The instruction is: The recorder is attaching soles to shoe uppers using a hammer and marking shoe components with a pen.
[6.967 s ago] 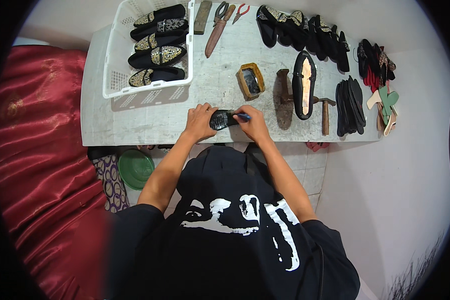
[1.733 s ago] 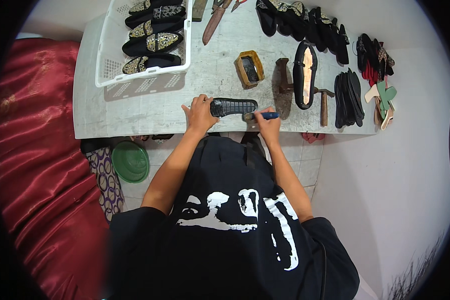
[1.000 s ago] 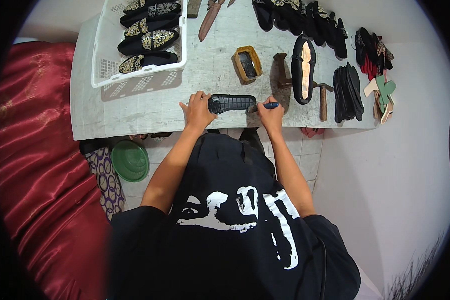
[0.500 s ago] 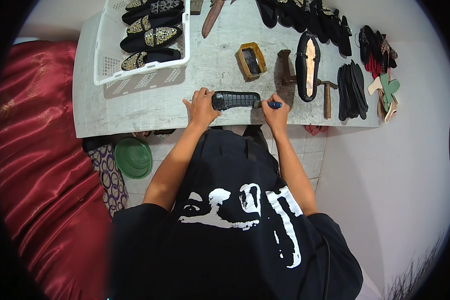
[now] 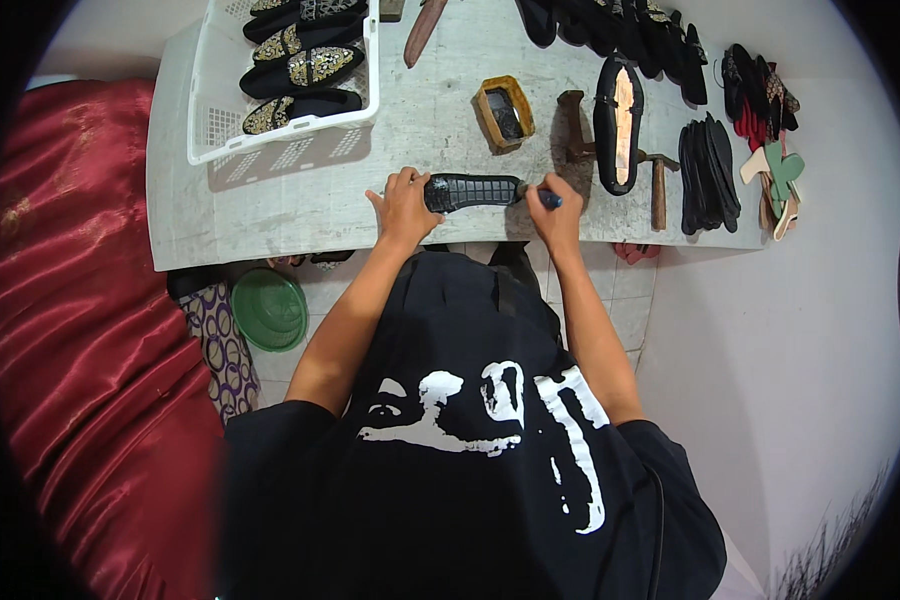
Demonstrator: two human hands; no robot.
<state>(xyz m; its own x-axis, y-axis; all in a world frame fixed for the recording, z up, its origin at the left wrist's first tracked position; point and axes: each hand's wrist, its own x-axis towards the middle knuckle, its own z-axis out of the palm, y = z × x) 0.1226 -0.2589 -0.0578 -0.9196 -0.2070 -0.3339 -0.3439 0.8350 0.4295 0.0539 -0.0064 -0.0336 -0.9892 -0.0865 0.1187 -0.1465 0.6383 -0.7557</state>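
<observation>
A black shoe sole with a grid pattern lies lengthwise near the table's front edge. My left hand grips its left end and holds it against the tabletop. In the fingers of my right hand is a small blue-handled brush, its tip at the sole's right end. Just beyond, a yellowish open container holds dark stuff. To the right stands an upturned black shoe with a tan strip along its bottom, propped on a metal stand.
A white basket of black shoes with glittery fronts sits at the back left. A hammer and a stack of black soles lie at the right. More black shoes line the far edge. A green basin rests below the table.
My right hand has shifted slightly up along the sole's right end, and the brush has tilted. My left hand keeps its grip. The whole view has shifted a little.
</observation>
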